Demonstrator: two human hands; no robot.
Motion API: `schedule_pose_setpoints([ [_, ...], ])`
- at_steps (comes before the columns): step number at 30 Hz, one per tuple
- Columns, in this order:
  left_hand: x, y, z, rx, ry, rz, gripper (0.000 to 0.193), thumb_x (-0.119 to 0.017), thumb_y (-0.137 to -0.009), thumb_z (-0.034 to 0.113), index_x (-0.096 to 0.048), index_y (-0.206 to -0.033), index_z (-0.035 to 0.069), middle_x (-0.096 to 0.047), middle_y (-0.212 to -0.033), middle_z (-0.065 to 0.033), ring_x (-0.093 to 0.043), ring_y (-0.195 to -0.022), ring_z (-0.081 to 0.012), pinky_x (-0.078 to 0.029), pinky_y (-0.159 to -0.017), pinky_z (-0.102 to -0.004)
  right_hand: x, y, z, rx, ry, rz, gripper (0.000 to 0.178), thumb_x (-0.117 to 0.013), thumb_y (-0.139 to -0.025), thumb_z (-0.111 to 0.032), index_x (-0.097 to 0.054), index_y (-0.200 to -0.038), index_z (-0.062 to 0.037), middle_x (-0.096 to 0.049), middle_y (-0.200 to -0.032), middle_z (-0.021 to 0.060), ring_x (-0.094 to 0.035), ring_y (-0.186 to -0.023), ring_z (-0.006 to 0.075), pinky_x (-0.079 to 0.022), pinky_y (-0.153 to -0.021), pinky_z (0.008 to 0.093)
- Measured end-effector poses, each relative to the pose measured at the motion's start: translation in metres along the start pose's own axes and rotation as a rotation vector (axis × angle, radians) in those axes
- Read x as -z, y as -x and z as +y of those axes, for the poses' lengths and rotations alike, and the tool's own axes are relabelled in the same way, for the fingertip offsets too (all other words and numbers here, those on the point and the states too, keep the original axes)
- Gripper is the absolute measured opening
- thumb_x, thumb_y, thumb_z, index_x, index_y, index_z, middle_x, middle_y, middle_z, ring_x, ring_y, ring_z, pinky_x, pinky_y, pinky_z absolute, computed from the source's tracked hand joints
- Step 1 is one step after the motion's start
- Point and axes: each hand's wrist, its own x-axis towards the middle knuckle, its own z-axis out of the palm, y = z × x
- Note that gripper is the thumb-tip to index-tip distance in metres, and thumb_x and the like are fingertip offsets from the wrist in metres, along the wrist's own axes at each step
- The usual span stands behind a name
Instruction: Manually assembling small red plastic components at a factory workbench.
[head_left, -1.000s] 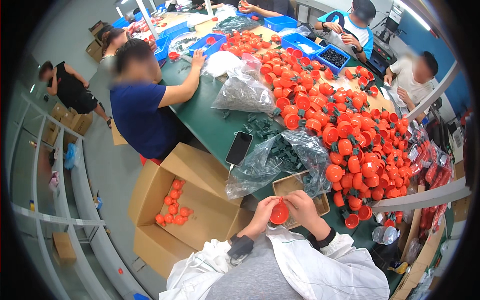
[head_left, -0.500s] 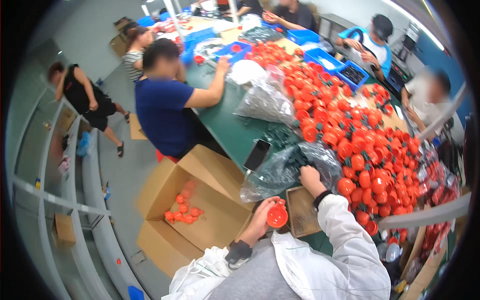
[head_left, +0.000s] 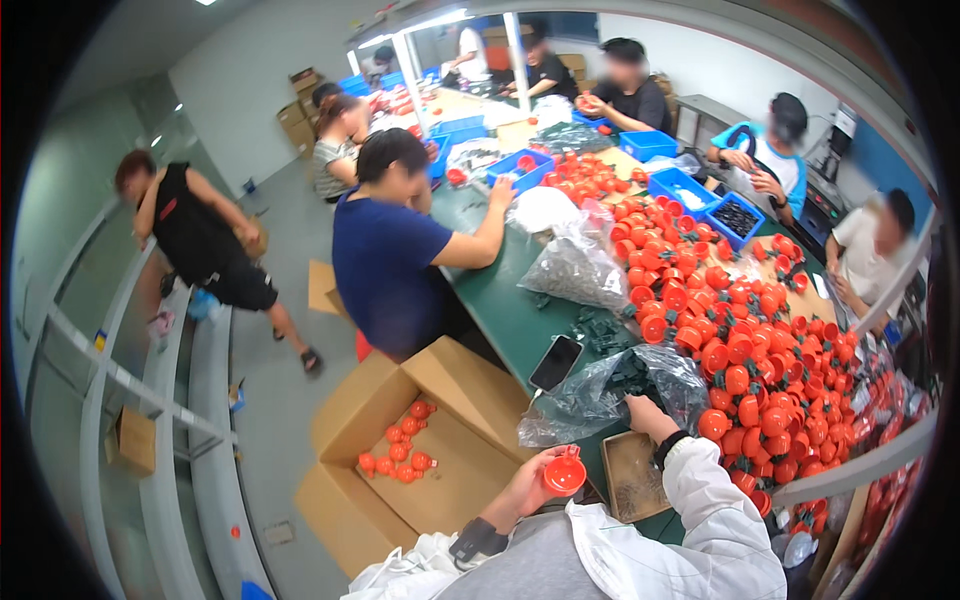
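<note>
My left hand (head_left: 526, 488) is closed around a round red plastic cup-shaped part (head_left: 565, 477), its open side facing up. At the edge of a clear plastic bag (head_left: 572, 402), my right hand (head_left: 650, 418) has its fingers bent down; what they grip, if anything, is hidden. Dark green small parts (head_left: 630, 374) lie in and around that bag. Just below my right hand sits a shallow brown tray (head_left: 626, 453) with small thin pieces in it. To my left, an open cardboard carton (head_left: 340, 430) holds several red round parts (head_left: 400, 446).
A big heap of red parts with dark green bits (head_left: 745, 370) covers the table's right side. A phone (head_left: 556, 362) lies beyond the clear bag, near a filled bag (head_left: 575, 270). Blue bins (head_left: 735, 220) stand farther back. Co-workers sit around the table; a person in black (head_left: 215, 240) is at left.
The view has tilted up, so the table sits lower and farther right. Both hands keep nearly the same places, the red part still in my left. The person in black has moved along the aisle.
</note>
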Motion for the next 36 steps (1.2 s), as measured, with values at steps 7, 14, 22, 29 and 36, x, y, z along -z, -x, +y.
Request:
schedule_pose_setpoints([
  [7,-0.01,0.015,0.01,-0.017,-0.048,-0.022,0.04,-0.034,-0.092,0.026,-0.037,-0.125,0.003,-0.046,-0.122,-0.0138,-0.051,-0.106,-0.0328,-0.043,-0.088,-0.0426,0.073,0.046,-0.043,-0.359,-1.568,-0.023,0.012,-0.053,-0.078,-0.009,-0.06,-0.084,-0.001,-0.061,-0.081,0.0064,-0.06,-0.067,0.0175,-0.05,-0.057,0.0287],
  [14,-0.038,0.011,0.017,-0.033,-0.193,0.006,0.046,-0.025,-0.095,0.033,-0.04,-0.123,0.0,-0.053,-0.114,-0.0131,-0.059,-0.09,-0.025,-0.049,-0.077,-0.0319,0.046,0.12,-0.095,-0.45,-1.711,-0.102,0.018,-0.047,-0.086,-0.012,-0.058,-0.098,-0.0042,-0.058,-0.088,0.0066,-0.055,-0.064,0.015,-0.046,-0.055,0.0254],
  [22,-0.045,0.012,0.005,-0.049,-0.248,0.086,0.043,-0.027,-0.094,0.032,-0.045,-0.115,0.0,-0.057,-0.104,-0.0125,-0.061,-0.084,-0.0201,-0.05,-0.071,-0.0287,0.065,0.151,-0.097,-0.143,-1.954,-0.292,0.046,-0.042,-0.086,-0.003,-0.035,-0.131,-0.0083,-0.047,-0.105,0.0054,-0.049,-0.084,0.0123,-0.042,-0.07,0.0235],
  [29,-0.047,0.009,-0.003,-0.214,-0.55,0.089,0.045,-0.026,-0.092,0.03,-0.053,-0.103,-0.004,-0.062,-0.089,-0.0146,-0.062,-0.073,-0.0197,-0.051,-0.066,-0.0301,0.069,0.161,-0.101,0.126,-1.557,-0.007,0.054,-0.057,-0.078,0.004,-0.034,-0.125,-0.0057,-0.051,-0.111,0.0067,-0.051,-0.098,0.0122,-0.043,-0.08,0.0243],
  [36,-0.056,0.013,-0.001,-0.205,-0.547,0.129,0.043,-0.032,-0.093,0.026,-0.058,-0.098,-0.006,-0.063,-0.09,-0.0107,-0.059,-0.081,-0.0129,-0.045,-0.075,-0.0231,0.096,0.164,-0.112,0.278,-1.077,0.149,0.045,-0.059,-0.074,0.003,-0.049,-0.118,-0.0022,-0.056,-0.111,0.0085,-0.053,-0.098,0.0148,-0.041,-0.083,0.0266],
])
